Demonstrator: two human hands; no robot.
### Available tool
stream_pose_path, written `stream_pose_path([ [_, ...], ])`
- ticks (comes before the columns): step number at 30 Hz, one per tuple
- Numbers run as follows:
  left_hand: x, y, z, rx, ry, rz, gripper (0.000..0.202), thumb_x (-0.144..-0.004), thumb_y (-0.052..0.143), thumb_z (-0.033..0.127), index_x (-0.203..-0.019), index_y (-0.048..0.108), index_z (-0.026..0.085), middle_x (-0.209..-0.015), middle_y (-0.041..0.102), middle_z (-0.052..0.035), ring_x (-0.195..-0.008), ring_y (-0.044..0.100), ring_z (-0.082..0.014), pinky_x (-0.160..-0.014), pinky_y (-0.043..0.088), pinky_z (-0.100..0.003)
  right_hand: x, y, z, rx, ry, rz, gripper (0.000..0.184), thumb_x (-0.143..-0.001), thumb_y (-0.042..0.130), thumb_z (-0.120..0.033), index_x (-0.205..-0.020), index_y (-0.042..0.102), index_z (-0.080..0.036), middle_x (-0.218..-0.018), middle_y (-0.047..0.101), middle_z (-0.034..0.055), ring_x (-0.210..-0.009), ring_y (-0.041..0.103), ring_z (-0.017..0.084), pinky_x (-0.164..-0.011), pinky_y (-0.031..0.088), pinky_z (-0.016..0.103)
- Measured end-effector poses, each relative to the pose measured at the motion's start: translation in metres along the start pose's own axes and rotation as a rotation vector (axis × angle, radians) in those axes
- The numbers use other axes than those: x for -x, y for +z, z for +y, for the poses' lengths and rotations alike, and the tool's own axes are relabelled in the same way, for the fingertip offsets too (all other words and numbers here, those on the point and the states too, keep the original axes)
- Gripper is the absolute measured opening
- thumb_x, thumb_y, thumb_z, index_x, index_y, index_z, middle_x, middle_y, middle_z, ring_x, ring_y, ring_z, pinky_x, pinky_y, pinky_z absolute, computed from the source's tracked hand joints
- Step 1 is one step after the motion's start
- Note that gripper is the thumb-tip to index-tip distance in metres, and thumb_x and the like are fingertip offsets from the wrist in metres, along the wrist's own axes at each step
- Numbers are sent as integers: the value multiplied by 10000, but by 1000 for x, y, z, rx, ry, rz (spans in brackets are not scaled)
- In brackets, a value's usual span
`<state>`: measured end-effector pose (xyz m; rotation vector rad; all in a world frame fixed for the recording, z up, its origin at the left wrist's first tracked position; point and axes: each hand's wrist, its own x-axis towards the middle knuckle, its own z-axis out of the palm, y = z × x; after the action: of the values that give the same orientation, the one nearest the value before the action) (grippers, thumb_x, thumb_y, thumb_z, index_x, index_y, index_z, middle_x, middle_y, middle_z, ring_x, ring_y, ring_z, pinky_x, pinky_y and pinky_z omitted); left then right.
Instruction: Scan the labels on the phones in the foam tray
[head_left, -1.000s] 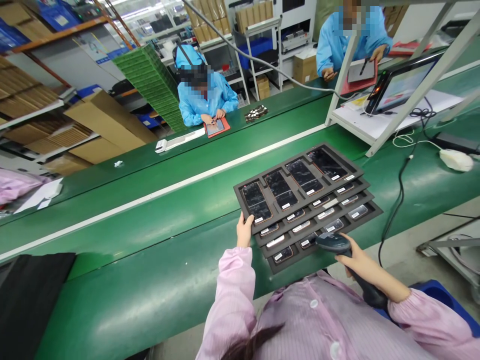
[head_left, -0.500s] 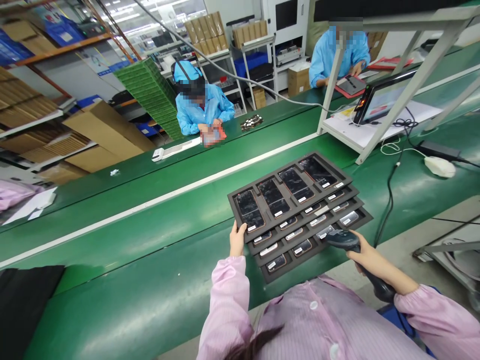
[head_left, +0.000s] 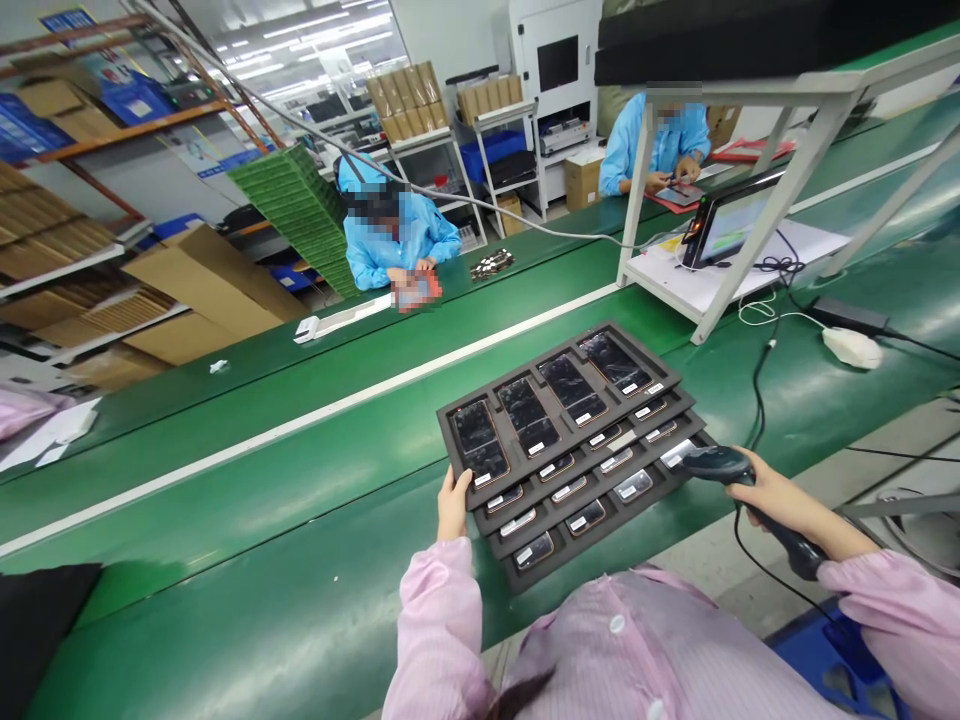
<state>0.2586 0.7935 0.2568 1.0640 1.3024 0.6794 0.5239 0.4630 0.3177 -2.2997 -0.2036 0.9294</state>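
Several dark foam trays lie in a staggered stack on the green bench. The top tray (head_left: 568, 426) holds a row of black phone screens (head_left: 528, 412) with small white labels; only the lower ends of those in the trays beneath show. My left hand (head_left: 454, 500) grips the left front corner of the top tray, thumb on its upper face. My right hand (head_left: 772, 492) is closed around the handle of a black barcode scanner (head_left: 716, 465). The scanner's head is over the right front corner of the lowest tray (head_left: 517, 580), by a labelled screen there.
A white shelf frame (head_left: 679, 262) with a tablet screen (head_left: 739, 220) stands at the right, a white mouse (head_left: 852, 348) and cables beside it. Two people in blue (head_left: 401, 240) work across the bench. Black material (head_left: 45, 620) lies at the left.
My right hand has shifted the scanner rightward along the lowest tray, from one label to the screen at the right corner. My left hand keeps its hold; the whole view has shifted slightly.
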Motion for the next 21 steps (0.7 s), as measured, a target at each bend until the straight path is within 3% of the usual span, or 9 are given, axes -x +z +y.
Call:
stream_pose_path([
  [8,1,0,1,1,0,20,312,-732,605,172,-1034,683,178,-1045,710,-44,-997,640,-191,-917,485,-302,-2,-6,3,22,21,-70,663,-813,418,-102,-1429,174,-74,-330,414,-83,-322,450,155,-356,350,202],
  [11,0,0,0,4,-6,34,305,-725,612,176,-1021,685,180,-1034,711,-46,-996,639,-191,-924,482,-306,-1,-11,4,10,-35,-98,664,-801,416,-133,-1418,180,-66,-352,425,-81,-332,456,148,-368,352,201],
  [18,2,1,0,9,-26,71,278,-706,620,184,-975,693,186,-916,722,-19,-923,655,-176,-837,511,-264,-5,-20,8,5,-121,-172,704,-768,411,-224,-1412,174,-67,-384,420,-78,-342,443,147,-382,338,217],
  [21,2,2,0,11,-41,102,249,-677,626,184,-915,697,202,-828,722,10,-881,661,-178,-784,524,-253,-15,-24,13,34,-96,-216,750,-754,410,-239,-1423,121,-58,-372,420,-73,-345,450,164,-368,339,218],
])
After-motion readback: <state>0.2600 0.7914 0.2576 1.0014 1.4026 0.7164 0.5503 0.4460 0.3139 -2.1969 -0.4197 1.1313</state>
